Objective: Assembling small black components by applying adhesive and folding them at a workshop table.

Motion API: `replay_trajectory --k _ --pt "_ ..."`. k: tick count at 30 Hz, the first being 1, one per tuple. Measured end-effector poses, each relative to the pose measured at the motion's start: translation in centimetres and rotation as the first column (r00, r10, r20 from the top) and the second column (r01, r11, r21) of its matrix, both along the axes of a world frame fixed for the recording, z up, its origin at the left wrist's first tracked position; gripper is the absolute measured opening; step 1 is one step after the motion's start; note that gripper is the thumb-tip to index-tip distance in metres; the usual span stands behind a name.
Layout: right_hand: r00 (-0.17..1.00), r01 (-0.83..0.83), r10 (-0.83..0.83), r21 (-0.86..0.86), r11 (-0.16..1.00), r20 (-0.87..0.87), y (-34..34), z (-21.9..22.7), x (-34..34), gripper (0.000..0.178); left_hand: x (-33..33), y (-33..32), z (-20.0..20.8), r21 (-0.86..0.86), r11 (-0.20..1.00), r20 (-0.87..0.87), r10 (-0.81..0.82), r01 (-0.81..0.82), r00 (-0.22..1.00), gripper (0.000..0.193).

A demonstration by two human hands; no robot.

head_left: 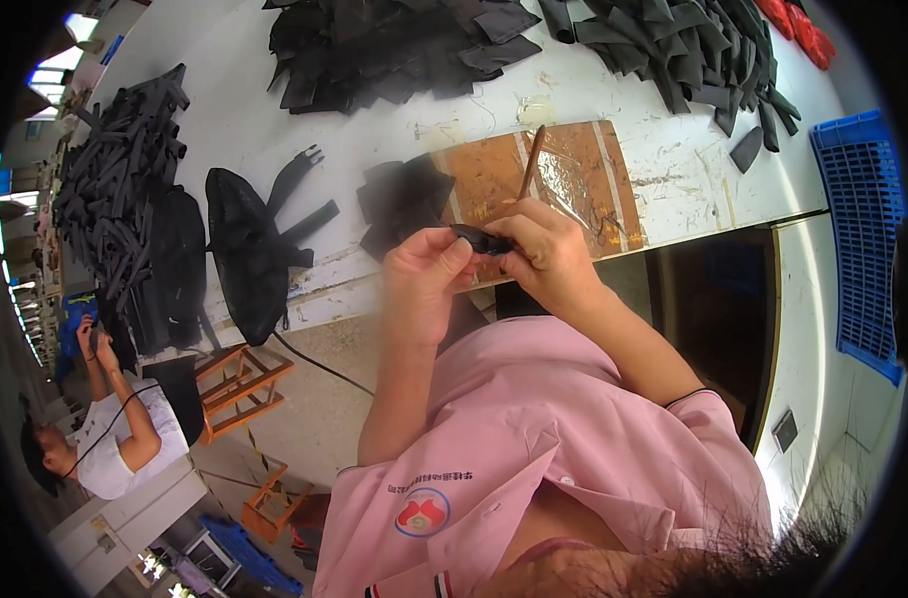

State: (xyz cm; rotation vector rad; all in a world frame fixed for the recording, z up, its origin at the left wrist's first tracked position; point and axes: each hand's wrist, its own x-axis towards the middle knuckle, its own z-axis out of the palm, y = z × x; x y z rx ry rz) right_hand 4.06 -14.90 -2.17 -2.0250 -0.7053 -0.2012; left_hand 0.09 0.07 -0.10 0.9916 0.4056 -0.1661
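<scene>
Just in front of my chest, both hands hold a small black piece (482, 239), seemingly folded fabric; its exact kind is hard to make out. My left hand (422, 274) pinches its left end between thumb and fingers. The right end is gripped by my right hand (553, 254). From that same hand a thin brown stick (534, 159) with a tapered end points away over the table. Beyond the hands lies a worn brown board (608, 189) with clear tape on it. Flat black fabric pieces (399, 199) overlap the board's left edge.
Black pieces are heaped at the far middle (384, 50), far right (673, 45) and left (120, 169) of the white table (673, 179). A black pouch with straps (247, 254) lies left. A blue crate (862, 239) stands right. Wooden stools (243, 394) and a co-worker (125, 439) are at left.
</scene>
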Motion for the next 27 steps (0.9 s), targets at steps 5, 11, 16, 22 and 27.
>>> replay_trajectory --k 5,11,16,22,27 --pt "0.893 -0.116 0.207 0.239 0.964 -0.399 -0.6 3.1 0.3 0.026 -0.4 0.2 -0.6 0.316 0.949 0.165 -0.034 -0.020 0.986 0.012" --pt "0.916 0.047 0.090 0.328 0.944 -0.392 0.5 2.4 0.2 0.013 -0.7 -2.7 -0.1 0.842 0.435 0.374 -0.043 -0.320 0.926 0.006" --pt "0.964 0.255 -0.244 0.104 0.961 -0.108 2.1 0.6 -0.1 0.007 0.2 -2.7 -3.8 0.622 0.603 0.519 0.160 -0.499 0.840 0.019" --pt "0.775 0.320 -0.016 0.370 0.872 -0.632 1.2 -0.8 0.1 0.009 0.9 -1.4 -1.1 -0.098 0.993 0.211 0.087 -0.067 0.974 0.023" --pt "0.192 0.595 0.719 0.662 0.456 -0.668 1.2 0.2 0.1 0.008 2.3 -1.8 -1.7 0.367 0.862 0.292 0.249 -0.349 0.923 0.019"
